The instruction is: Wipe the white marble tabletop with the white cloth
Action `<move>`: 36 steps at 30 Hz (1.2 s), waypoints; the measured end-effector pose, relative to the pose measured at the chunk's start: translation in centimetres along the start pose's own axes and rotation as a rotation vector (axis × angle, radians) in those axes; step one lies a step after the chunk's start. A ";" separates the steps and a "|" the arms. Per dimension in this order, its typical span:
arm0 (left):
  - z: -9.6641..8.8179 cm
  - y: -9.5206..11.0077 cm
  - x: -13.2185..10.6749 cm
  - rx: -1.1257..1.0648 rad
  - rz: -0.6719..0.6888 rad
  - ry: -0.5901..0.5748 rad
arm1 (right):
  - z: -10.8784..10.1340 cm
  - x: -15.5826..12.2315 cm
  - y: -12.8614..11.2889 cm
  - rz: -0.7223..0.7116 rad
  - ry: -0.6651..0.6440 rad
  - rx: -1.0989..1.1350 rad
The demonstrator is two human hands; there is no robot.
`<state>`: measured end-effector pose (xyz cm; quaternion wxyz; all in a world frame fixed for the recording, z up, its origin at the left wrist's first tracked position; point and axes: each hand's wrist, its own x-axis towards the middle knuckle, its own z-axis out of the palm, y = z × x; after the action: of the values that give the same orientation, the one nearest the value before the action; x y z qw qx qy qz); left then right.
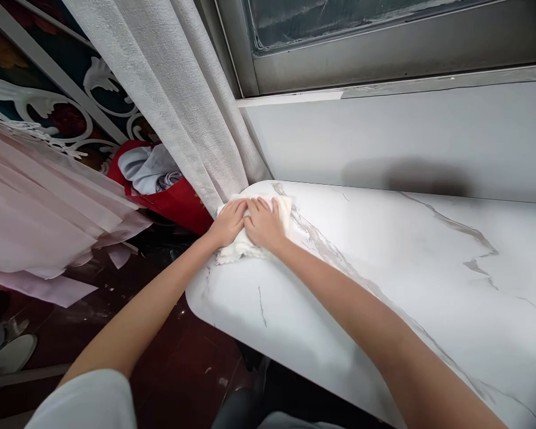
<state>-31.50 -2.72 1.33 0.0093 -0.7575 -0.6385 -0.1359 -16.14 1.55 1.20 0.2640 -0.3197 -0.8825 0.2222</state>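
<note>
Two hands [228,225] [265,226] on white cloth [241,248], marble-patterned tabletop [411,256] beneath

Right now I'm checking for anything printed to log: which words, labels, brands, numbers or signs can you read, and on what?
No readable text anywhere in view.
White cloth under the left hand and right hand: no lettering shows.
Marble-patterned tabletop: veins only.
Red bag: tiny yellowish marks near its edge, too small to tell whether they are lettering.
</note>
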 end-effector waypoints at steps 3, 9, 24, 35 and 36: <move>0.8 -0.8 4.4 -0.061 0.012 0.032 | -0.6 2.2 2.5 0.056 0.055 -0.074; 2.3 -2.1 10.3 -0.083 0.002 0.035 | -1.6 4.6 5.4 0.214 0.192 -0.152; 2.2 -1.8 10.2 -0.015 0.005 -0.048 | -2.5 3.7 5.7 0.145 -0.102 -0.229; 0.9 -1.0 3.6 -0.075 0.040 -0.033 | -1.7 -0.8 1.6 0.021 -0.209 -0.317; 0.7 -1.0 2.8 -0.071 0.039 -0.035 | -1.6 -1.2 1.2 0.013 -0.217 -0.306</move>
<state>-31.90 0.34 1.10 -0.0260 -0.7721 -0.6183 -0.1448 -13.89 1.90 1.37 0.1142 -0.3358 -0.9272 0.1202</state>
